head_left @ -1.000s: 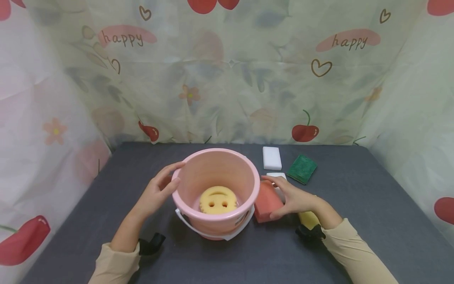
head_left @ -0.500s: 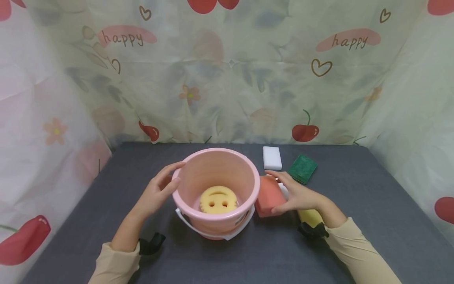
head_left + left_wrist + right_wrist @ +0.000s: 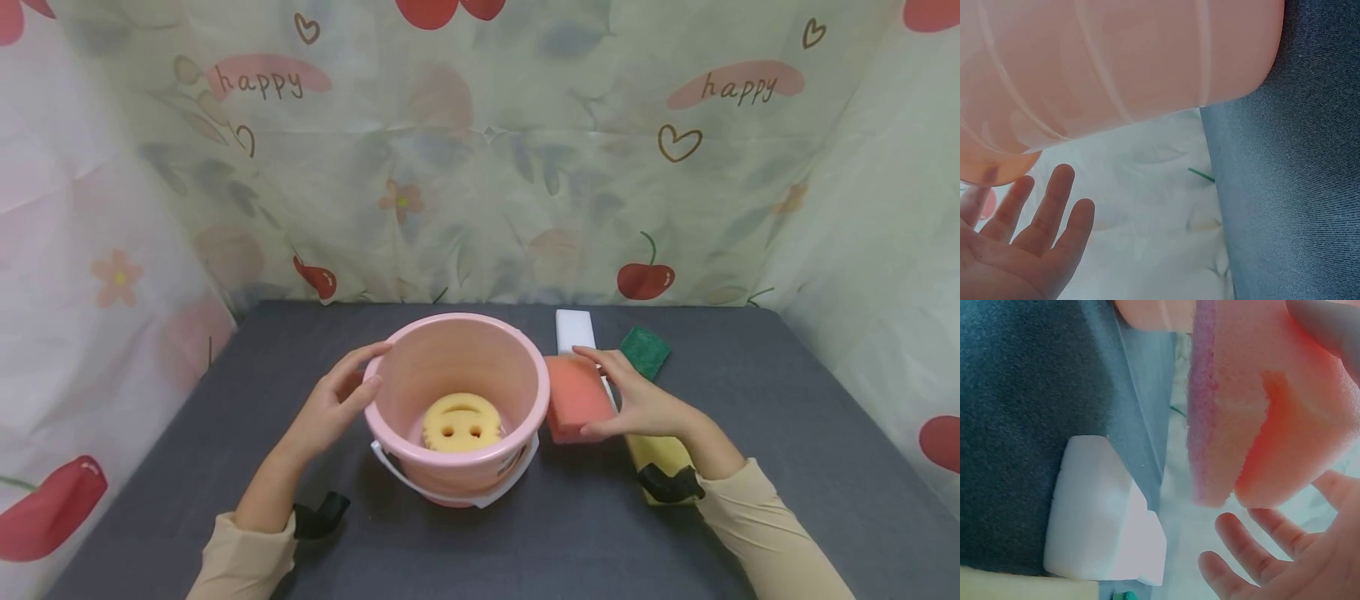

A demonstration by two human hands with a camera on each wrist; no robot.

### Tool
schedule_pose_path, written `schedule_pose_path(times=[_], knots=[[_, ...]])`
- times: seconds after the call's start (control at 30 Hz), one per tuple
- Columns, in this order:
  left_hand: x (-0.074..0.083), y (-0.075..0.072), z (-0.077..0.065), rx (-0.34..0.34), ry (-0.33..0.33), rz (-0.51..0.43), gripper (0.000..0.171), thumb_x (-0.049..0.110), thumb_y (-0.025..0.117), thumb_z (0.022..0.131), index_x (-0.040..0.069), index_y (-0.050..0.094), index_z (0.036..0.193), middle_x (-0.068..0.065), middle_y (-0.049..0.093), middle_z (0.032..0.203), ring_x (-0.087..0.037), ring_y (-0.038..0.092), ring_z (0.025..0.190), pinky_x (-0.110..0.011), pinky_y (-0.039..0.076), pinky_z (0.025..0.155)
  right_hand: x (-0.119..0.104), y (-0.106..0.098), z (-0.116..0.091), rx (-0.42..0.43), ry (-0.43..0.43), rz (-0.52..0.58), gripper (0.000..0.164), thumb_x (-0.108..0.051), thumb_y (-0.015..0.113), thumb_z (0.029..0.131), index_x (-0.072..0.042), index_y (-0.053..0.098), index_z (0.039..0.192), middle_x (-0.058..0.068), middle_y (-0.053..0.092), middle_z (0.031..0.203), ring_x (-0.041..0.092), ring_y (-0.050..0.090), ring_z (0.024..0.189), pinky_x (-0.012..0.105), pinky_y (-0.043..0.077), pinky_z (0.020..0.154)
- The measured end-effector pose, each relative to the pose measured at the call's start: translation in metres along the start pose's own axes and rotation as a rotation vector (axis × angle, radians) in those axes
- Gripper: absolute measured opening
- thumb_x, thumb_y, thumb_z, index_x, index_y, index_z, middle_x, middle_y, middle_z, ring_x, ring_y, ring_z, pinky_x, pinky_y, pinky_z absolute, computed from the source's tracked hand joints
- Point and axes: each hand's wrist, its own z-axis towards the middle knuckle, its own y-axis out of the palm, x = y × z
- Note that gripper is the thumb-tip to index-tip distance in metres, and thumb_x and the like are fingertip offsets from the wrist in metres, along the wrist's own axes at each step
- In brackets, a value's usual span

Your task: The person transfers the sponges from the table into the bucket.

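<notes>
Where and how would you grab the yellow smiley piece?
I'd pinch the yellow smiley piece across its left and right edges, coming straight down from above: the bucket's walls surround it, the top is open, and its round face shows upward. Avoid the near edge, which is hidden behind the front rim.

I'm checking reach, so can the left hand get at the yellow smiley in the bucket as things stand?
Probably yes: the left hand is at the rim of the pink bucket, and its open top leaves the yellow smiley uncovered.
</notes>
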Motion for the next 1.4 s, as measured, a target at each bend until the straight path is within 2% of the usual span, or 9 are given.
schedule_pose_path(times=[0.33, 0.57, 0.8, 0.97, 1.2, 1.4], knots=[[0.000, 0.000, -0.001, 0.002, 0.001, 0.005, 0.045, 0.017, 0.051, 0.094, 0.014, 0.042, 0.139, -0.009, 0.042, 0.142, 0.003, 0.055, 0.101, -0.020, 0.050, 0.079, -0.001, -0.008, -0.002, 0.031, -0.031, -0.004, 0.101, -0.030, 0.081, 0.069, -0.019, 0.019, 0.148, 0.012, 0.030, 0.134, 0.030, 0.034, 0.122, 0.058, 0.039, 0.092], [0.000, 0.000, -0.001, 0.006, 0.006, 0.012, 0.045, 0.017, 0.051, 0.094, 0.014, 0.042, 0.138, -0.009, 0.042, 0.142, 0.004, 0.055, 0.102, -0.020, 0.050, 0.080, -0.005, -0.017, -0.002, 0.057, -0.044, -0.019, 0.100, -0.026, 0.080, 0.071, -0.025, 0.017, 0.148, 0.011, 0.030, 0.136, 0.028, 0.036, 0.122, 0.054, 0.040, 0.091], [-0.001, 0.001, 0.000, 0.006, 0.015, -0.002, 0.045, 0.015, 0.051, 0.094, 0.013, 0.042, 0.138, -0.010, 0.042, 0.142, 0.004, 0.055, 0.102, -0.019, 0.050, 0.080, -0.009, -0.024, -0.001, 0.094, -0.086, -0.054, 0.097, -0.023, 0.079, 0.072, -0.020, 0.019, 0.148, 0.012, 0.032, 0.132, 0.026, 0.036, 0.119, 0.052, 0.039, 0.090], [-0.001, 0.000, -0.001, 0.006, 0.010, 0.000, 0.045, 0.016, 0.051, 0.095, 0.013, 0.042, 0.138, -0.009, 0.042, 0.142, 0.002, 0.056, 0.102, -0.020, 0.050, 0.080, -0.015, -0.029, 0.000, 0.108, -0.108, -0.061, 0.097, -0.022, 0.080, 0.071, -0.022, 0.021, 0.147, 0.011, 0.032, 0.132, 0.024, 0.035, 0.119, 0.051, 0.037, 0.090], [-0.002, 0.001, 0.000, 0.013, 0.021, 0.009, 0.043, 0.014, 0.050, 0.095, 0.012, 0.043, 0.138, -0.012, 0.043, 0.141, -0.005, 0.056, 0.103, -0.019, 0.050, 0.080, -0.019, -0.033, -0.001, 0.113, -0.115, -0.049, 0.097, -0.020, 0.080, 0.071, -0.024, 0.021, 0.148, 0.011, 0.030, 0.133, 0.024, 0.033, 0.119, 0.051, 0.036, 0.090], [-0.001, 0.001, 0.000, 0.011, 0.016, 0.008, 0.044, 0.014, 0.050, 0.095, 0.012, 0.043, 0.138, -0.012, 0.042, 0.141, -0.026, 0.057, 0.109, -0.019, 0.050, 0.080, -0.026, -0.038, -0.002, 0.128, -0.111, -0.047, 0.095, -0.020, 0.079, 0.072, -0.026, 0.022, 0.147, 0.010, 0.032, 0.132, 0.026, 0.036, 0.119, 0.049, 0.040, 0.088]])
